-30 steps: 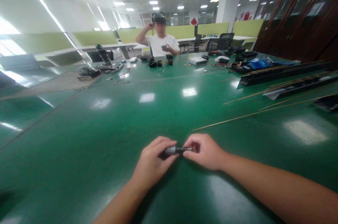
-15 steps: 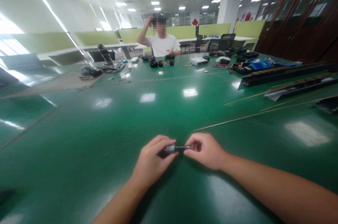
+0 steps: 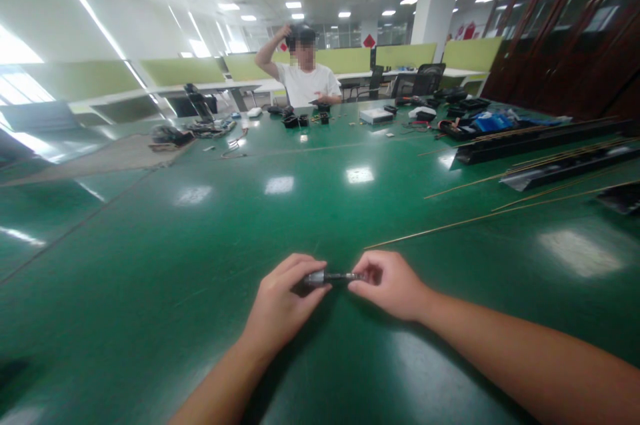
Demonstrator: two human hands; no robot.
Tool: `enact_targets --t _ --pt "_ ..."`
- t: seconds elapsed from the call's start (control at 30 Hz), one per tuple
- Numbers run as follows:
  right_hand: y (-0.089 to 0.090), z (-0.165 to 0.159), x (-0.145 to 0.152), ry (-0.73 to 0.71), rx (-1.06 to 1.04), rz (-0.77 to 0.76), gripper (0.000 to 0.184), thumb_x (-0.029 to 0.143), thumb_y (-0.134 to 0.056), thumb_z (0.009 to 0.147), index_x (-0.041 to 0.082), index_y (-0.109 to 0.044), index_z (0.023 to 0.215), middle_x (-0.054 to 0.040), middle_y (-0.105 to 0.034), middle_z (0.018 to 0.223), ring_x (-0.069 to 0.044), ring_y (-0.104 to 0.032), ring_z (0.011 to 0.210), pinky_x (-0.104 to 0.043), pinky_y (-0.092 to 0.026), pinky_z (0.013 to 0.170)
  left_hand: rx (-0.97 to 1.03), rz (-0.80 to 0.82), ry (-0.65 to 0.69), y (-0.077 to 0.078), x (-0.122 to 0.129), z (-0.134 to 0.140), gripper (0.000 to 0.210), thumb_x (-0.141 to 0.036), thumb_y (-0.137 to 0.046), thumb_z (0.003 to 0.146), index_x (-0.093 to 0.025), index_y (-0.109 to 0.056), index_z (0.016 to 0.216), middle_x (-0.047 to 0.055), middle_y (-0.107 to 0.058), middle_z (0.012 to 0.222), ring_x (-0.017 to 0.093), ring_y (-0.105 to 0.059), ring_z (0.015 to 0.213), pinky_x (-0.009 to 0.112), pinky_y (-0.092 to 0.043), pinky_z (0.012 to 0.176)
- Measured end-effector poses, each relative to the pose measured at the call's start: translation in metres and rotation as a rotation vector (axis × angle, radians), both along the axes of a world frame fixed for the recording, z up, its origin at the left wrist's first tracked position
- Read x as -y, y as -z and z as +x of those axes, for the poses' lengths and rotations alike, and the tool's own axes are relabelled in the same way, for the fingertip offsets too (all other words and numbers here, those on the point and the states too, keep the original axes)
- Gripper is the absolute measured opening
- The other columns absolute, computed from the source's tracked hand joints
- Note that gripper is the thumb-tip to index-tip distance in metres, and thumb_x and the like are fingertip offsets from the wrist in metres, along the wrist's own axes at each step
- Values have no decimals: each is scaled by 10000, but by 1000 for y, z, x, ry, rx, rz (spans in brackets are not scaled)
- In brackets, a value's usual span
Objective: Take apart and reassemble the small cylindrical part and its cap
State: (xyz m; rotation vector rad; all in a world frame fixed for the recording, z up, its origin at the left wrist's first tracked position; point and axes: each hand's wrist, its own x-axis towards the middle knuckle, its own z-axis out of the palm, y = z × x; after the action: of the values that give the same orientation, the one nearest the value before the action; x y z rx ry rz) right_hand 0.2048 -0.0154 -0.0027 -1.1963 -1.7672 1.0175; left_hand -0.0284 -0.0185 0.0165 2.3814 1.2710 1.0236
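My left hand is closed around a short grey cylinder, its thumb and fingers on opposite sides. From the cylinder a thin dark shaft runs right, lying level just above the green table. Its far end sits in a pinch between the thumb and fingers of my right hand. The pieces line up end to end. Part of the cylinder is hidden in my left palm, and the exact kind of tool or part is too blurred to make out.
Long thin rods and black metal channels lie to the right. Across the green table sits a person in a white shirt, near black parts and a white box. A mat lies at left.
My left hand has shifted slightly left with the grey cylinder, and more of the dark shaft shows between my hands. My right hand stays nearly still. The person opposite raised an elbow.
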Motion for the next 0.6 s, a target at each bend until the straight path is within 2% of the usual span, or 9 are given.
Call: enact_targets --t 0.23,0.37,0.47,0.6 --pt "1 0 -1 8 -38 -27 113 231 -766 735 152 -707 790 -2 -648 657 -125 -560 586 -223 -428 552 4 24 -48 -3 -2 -1 208 -292 -726 845 -235 -703 1043 34 -697 1017 172 -656 950 287 -532 860" --pt "1 0 -1 -1 -61 -37 140 252 -775 731 150 -708 801 -6 -658 669 -130 -576 598 -232 -447 572 49 40 -253 -2 -7 -8 308 -453 -745 808 -233 -700 1019 38 -709 989 209 -670 921 338 -539 856" --pt "2 -1 -1 -11 -52 -40 139 254 -773 735 150 -711 803 -8 -663 671 -127 -576 594 -230 -448 569 155 -98 -385 -4 -11 -11 405 -543 -706 807 -204 -686 1028 54 -732 945 228 -693 869 360 -560 832" --pt "4 -2 -2 -16 -48 -44 138 244 -782 726 150 -715 801 -7 -666 667 -125 -576 588 -227 -445 564 462 -406 -339 -11 -15 -12 571 -557 -677 824 -160 -579 1224 102 -749 1014 244 -722 933 396 -580 906"
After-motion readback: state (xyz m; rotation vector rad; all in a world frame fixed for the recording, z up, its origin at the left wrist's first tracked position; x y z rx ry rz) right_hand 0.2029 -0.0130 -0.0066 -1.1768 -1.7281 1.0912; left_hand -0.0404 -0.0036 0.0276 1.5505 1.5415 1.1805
